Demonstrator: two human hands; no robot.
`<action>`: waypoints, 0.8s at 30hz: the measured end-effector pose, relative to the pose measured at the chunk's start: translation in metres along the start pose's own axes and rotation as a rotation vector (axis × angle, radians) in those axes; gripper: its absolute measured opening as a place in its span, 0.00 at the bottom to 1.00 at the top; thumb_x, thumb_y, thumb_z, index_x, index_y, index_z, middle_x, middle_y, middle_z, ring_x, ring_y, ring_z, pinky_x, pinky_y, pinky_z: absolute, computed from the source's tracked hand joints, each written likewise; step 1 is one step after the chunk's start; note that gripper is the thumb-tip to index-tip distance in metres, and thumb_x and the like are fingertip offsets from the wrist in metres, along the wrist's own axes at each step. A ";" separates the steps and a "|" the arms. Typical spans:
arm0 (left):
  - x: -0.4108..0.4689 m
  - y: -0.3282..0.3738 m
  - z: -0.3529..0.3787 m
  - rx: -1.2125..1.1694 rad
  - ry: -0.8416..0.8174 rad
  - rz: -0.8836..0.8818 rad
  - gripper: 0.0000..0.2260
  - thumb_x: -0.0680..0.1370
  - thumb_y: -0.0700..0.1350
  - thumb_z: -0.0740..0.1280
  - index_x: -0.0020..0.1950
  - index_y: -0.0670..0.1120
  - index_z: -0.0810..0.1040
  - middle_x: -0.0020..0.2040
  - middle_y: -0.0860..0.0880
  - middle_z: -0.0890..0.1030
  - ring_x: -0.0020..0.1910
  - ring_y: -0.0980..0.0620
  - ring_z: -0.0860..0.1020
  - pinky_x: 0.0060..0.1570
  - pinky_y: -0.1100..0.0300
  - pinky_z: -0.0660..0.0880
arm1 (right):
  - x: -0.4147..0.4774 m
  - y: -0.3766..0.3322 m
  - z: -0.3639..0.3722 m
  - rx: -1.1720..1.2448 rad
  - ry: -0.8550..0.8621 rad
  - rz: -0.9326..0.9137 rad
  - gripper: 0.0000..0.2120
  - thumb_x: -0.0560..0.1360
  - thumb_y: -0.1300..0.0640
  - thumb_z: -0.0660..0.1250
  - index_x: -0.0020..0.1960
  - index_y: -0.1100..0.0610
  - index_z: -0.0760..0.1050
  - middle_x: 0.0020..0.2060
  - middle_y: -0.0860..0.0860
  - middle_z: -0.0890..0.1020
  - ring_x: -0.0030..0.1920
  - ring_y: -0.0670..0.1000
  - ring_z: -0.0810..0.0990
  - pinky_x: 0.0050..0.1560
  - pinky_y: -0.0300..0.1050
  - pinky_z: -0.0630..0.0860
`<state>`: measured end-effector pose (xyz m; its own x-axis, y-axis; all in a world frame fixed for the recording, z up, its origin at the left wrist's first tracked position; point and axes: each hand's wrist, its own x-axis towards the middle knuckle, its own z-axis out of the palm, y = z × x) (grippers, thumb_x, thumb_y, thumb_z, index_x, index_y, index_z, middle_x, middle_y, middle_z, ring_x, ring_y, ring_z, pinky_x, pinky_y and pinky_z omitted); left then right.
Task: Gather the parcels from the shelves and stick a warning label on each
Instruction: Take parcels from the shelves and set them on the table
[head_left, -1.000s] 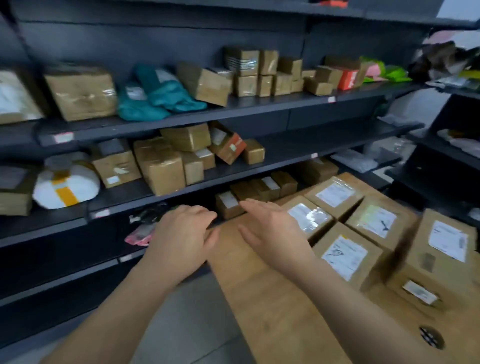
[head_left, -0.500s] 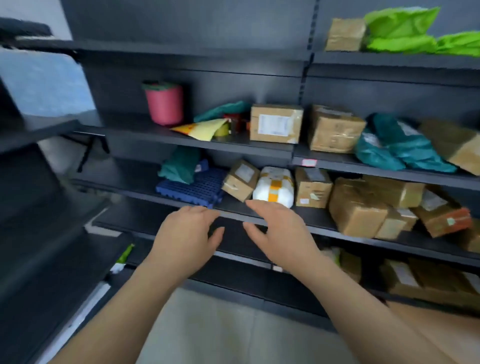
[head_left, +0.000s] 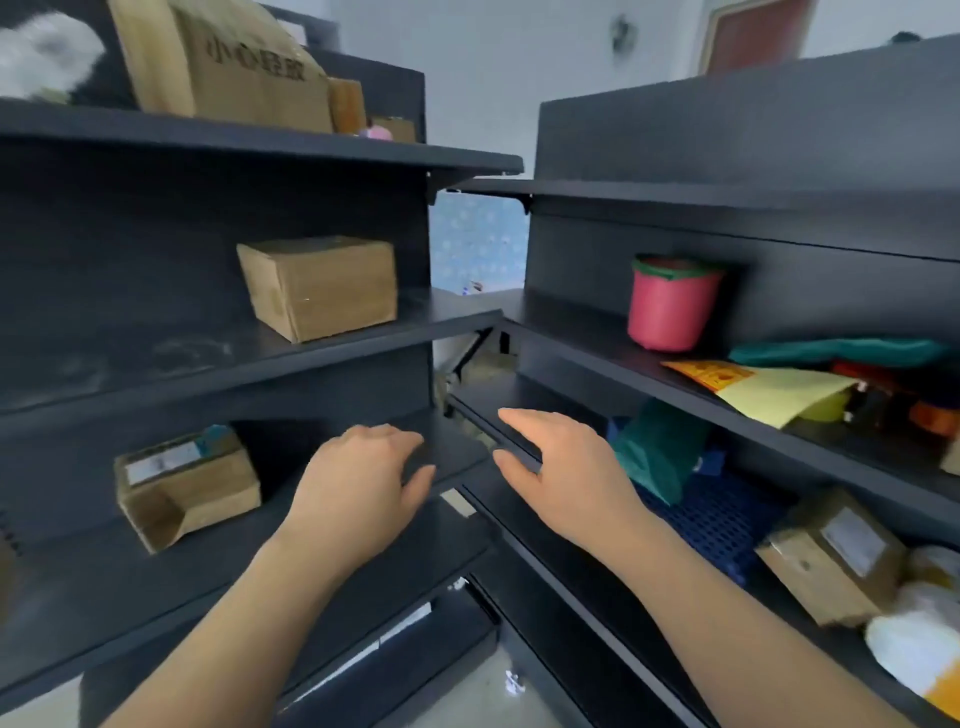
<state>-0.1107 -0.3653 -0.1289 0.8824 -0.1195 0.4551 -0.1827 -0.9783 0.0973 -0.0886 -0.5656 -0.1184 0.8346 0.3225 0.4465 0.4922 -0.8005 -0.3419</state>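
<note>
Two dark shelf units meet at a corner in front of me. On the left unit, a plain cardboard parcel (head_left: 319, 286) sits on the middle shelf and a smaller labelled parcel (head_left: 184, 483) lies one shelf lower. A big printed carton (head_left: 234, 62) stands on the top shelf. On the right unit, a labelled cardboard parcel (head_left: 831, 558) and a white wrapped parcel (head_left: 919, 649) lie at the lower right. My left hand (head_left: 358, 493) and my right hand (head_left: 566, 473) hover empty before the corner, fingers relaxed, touching nothing.
A pink bucket (head_left: 670, 304) stands on the right unit's upper shelf (head_left: 571, 332), beside a yellow envelope (head_left: 763, 387) and a teal bag (head_left: 841, 351). A green bag (head_left: 660, 452) and a blue plastic grid (head_left: 722, 519) lie below. Grey floor (head_left: 467, 696) shows between the units.
My view has swung left, from the table of labelled parcels past the long shelf to this corner. Both hands stayed raised and empty in front of me.
</note>
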 end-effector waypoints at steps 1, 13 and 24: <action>0.009 -0.012 0.000 0.013 0.010 -0.033 0.16 0.78 0.56 0.61 0.60 0.49 0.78 0.53 0.52 0.80 0.54 0.48 0.77 0.52 0.53 0.75 | 0.019 0.001 0.008 0.011 -0.012 -0.029 0.22 0.78 0.50 0.64 0.70 0.53 0.70 0.66 0.47 0.76 0.67 0.51 0.72 0.69 0.47 0.66; 0.119 -0.135 0.003 0.138 0.100 -0.326 0.19 0.78 0.57 0.60 0.65 0.49 0.71 0.57 0.50 0.78 0.57 0.48 0.75 0.50 0.55 0.73 | 0.216 -0.009 0.089 0.138 -0.057 -0.159 0.23 0.78 0.48 0.64 0.71 0.49 0.69 0.61 0.48 0.79 0.60 0.49 0.76 0.59 0.40 0.70; 0.235 -0.238 0.008 -0.026 0.081 -0.426 0.40 0.73 0.63 0.66 0.77 0.49 0.50 0.68 0.44 0.70 0.61 0.44 0.75 0.55 0.50 0.76 | 0.366 -0.011 0.133 0.159 0.055 -0.090 0.31 0.77 0.45 0.65 0.76 0.51 0.59 0.73 0.48 0.65 0.71 0.50 0.65 0.68 0.44 0.64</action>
<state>0.1439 -0.1616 -0.0526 0.8447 0.3087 0.4372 0.1786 -0.9326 0.3135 0.2439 -0.3717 -0.0614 0.7730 0.3578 0.5238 0.6007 -0.6782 -0.4233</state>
